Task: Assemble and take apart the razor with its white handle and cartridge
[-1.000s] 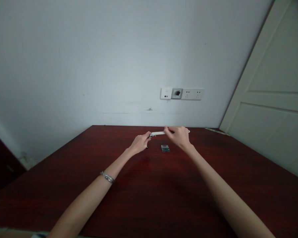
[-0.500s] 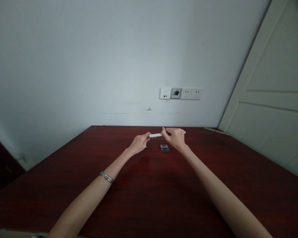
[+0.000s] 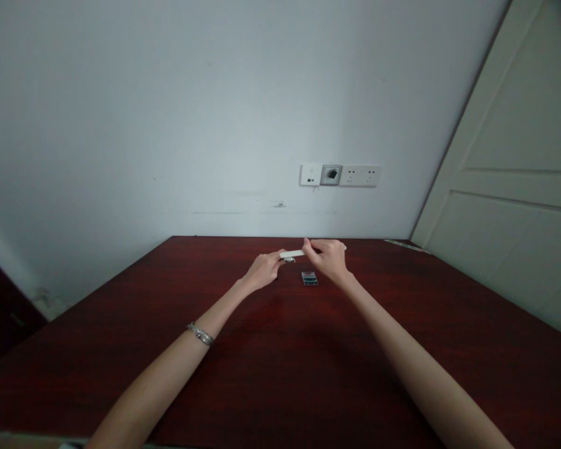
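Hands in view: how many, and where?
2. Left hand holds the left end of a slim white stick; right hand grips its middle, over the dark red wooden table.

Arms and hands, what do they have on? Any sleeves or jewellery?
Both arms are bare, with no sleeves and no gloves. The left hand has a thin silvery bracelet on its wrist. The right hand and its arm show nothing worn. Rings are too small to tell.
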`<act>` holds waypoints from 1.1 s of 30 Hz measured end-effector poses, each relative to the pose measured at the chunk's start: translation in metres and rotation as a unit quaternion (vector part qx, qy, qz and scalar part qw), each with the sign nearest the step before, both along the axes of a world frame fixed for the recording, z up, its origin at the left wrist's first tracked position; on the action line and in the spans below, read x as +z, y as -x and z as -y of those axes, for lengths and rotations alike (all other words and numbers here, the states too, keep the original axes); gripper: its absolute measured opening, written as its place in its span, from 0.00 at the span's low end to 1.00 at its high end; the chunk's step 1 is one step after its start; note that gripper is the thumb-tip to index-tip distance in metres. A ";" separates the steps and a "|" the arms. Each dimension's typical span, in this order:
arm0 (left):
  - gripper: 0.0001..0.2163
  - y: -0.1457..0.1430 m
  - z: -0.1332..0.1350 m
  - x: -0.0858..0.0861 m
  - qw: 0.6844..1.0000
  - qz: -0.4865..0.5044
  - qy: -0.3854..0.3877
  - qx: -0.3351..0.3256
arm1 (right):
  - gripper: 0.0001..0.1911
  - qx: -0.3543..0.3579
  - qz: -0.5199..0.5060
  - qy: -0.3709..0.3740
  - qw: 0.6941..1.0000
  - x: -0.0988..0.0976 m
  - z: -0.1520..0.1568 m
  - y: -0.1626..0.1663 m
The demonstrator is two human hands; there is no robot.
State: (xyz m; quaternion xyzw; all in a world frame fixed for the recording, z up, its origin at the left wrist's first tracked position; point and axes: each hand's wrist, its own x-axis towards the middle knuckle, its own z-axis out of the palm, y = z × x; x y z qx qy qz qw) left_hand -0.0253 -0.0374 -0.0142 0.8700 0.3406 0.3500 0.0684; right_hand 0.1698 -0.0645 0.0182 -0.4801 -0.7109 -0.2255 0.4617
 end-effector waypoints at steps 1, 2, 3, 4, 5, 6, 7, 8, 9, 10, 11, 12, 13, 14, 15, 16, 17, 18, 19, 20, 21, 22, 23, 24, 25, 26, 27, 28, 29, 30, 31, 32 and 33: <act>0.11 0.000 0.001 0.001 1.000 -0.004 -0.007 -0.005 | 0.27 0.007 0.007 0.000 1.000 0.000 0.000 0.000; 0.11 0.001 0.001 0.002 1.000 -0.006 -0.015 -0.008 | 0.27 0.008 0.009 0.000 1.000 -0.001 0.000 -0.001; 0.11 0.002 0.001 0.003 1.000 -0.005 -0.021 -0.007 | 0.27 0.006 0.007 0.000 1.000 -0.003 -0.001 -0.004; 0.11 0.003 0.002 0.003 1.000 -0.001 -0.027 -0.004 | 0.27 -0.001 0.003 0.000 1.000 -0.004 -0.003 -0.008; 0.11 0.004 0.002 0.004 1.000 0.005 -0.030 0.000 | 0.27 -0.009 -0.003 0.000 1.000 -0.006 -0.005 -0.012; 0.11 0.005 0.001 0.004 0.999 0.009 -0.031 0.001 | 0.26 -0.017 -0.008 0.001 1.000 -0.007 -0.006 -0.015; 0.11 0.005 0.001 0.004 0.999 0.008 -0.032 0.002 | 0.26 -0.022 -0.013 0.003 1.000 -0.007 -0.007 -0.018; 0.11 0.005 0.001 0.004 0.999 0.003 -0.032 0.004 | 0.26 -0.025 -0.018 0.004 1.000 -0.006 -0.006 -0.019; 0.10 0.005 0.000 0.004 0.999 -0.005 -0.032 0.008 | 0.26 -0.024 -0.023 0.004 0.999 -0.005 -0.005 -0.018; 0.10 0.005 0.000 0.003 0.999 -0.015 -0.033 0.015 | 0.26 -0.022 -0.026 0.003 0.999 -0.003 -0.003 -0.016; 0.10 0.004 -0.001 0.003 0.999 -0.023 -0.032 0.021 | 0.26 -0.017 -0.026 0.001 1.000 0.000 -0.001 -0.012; 0.10 0.004 -0.001 0.002 0.999 -0.028 -0.032 0.025 | 0.26 -0.011 -0.021 -0.002 1.000 0.002 0.002 -0.009; 0.11 0.003 -0.002 0.002 0.999 -0.030 -0.033 0.027 | 0.26 -0.004 -0.013 -0.005 1.000 0.004 0.004 -0.005; 0.11 0.003 -0.002 0.001 0.999 -0.030 -0.035 0.026 | 0.26 0.002 -0.003 -0.007 1.000 0.005 0.005 -0.003; 0.12 0.002 -0.003 0.000 0.998 -0.033 -0.039 0.024 | 0.26 0.009 0.006 -0.009 1.000 0.004 0.005 -0.001; 0.12 0.002 -0.004 0.000 0.998 -0.039 -0.046 0.022 | 0.26 0.013 0.012 -0.012 1.000 0.003 0.004 -0.001; 0.12 0.002 -0.005 -0.001 0.997 -0.049 -0.056 0.022 | 0.26 0.016 0.014 -0.013 1.000 0.000 0.002 -0.003; 0.12 0.002 -0.006 -0.002 0.996 -0.060 -0.068 0.023 | 0.26 0.016 0.012 -0.015 1.000 -0.003 -0.001 -0.006; 0.11 0.003 -0.006 -0.002 0.994 -0.070 -0.080 0.024 | 0.26 0.013 0.006 -0.016 1.000 -0.006 -0.004 -0.011; 0.11 0.003 -0.007 -0.003 0.992 -0.079 -0.090 0.024 | 0.26 0.011 0.000 -0.017 1.000 -0.009 -0.006 -0.015; 0.11 0.003 -0.007 -0.003 0.991 -0.085 -0.098 0.023 | 0.26 0.010 -0.007 -0.018 1.000 -0.012 -0.009 -0.019; 0.11 0.003 -0.007 -0.004 0.991 -0.087 -0.102 0.023 | 0.26 0.009 -0.014 -0.018 1.000 -0.013 -0.010 -0.022; 0.11 0.003 -0.007 -0.005 0.991 -0.086 -0.102 0.025 | 0.26 0.010 -0.023 -0.017 1.000 -0.014 -0.011 -0.024; 0.10 0.003 -0.007 -0.005 0.991 -0.083 -0.098 0.030 | 0.26 0.010 -0.034 -0.017 0.999 -0.013 -0.010 -0.024; 0.10 0.003 -0.006 -0.006 0.992 -0.079 -0.091 0.036 | 0.26 0.009 -0.047 -0.019 0.999 -0.011 -0.009 -0.023; 0.10 0.003 -0.006 -0.006 0.993 -0.075 -0.083 0.044 | 0.26 0.005 -0.058 -0.022 0.998 -0.009 -0.007 -0.020; 0.10 0.003 -0.005 -0.007 0.993 -0.073 -0.075 0.052 | 0.26 0.001 -0.065 -0.028 0.998 -0.006 -0.005 -0.017; 0.11 0.003 -0.005 -0.007 0.993 -0.073 -0.069 0.058 | 0.26 -0.001 -0.065 -0.034 0.997 -0.004 -0.003 -0.013; 0.11 0.002 -0.004 -0.007 0.993 -0.074 -0.065 0.061 | 0.26 0.001 -0.059 -0.040 0.997 -0.002 -0.002 -0.010; 0.11 0.002 -0.004 -0.006 0.993 -0.077 -0.064 0.063 | 0.26 0.005 -0.050 -0.044 0.998 -0.001 -0.001 -0.008; 0.11 0.002 -0.004 -0.006 0.993 -0.080 -0.065 0.062 | 0.26 0.011 -0.041 -0.046 0.998 -0.001 -0.001 -0.007; 0.11 0.002 -0.004 -0.006 0.992 -0.083 -0.067 0.060 | 0.26 0.016 -0.036 -0.047 0.998 -0.003 -0.002 -0.008; 0.11 0.002 -0.004 -0.005 0.992 -0.085 -0.070 0.059 | 0.26 0.017 -0.034 -0.047 0.998 -0.005 -0.003 -0.011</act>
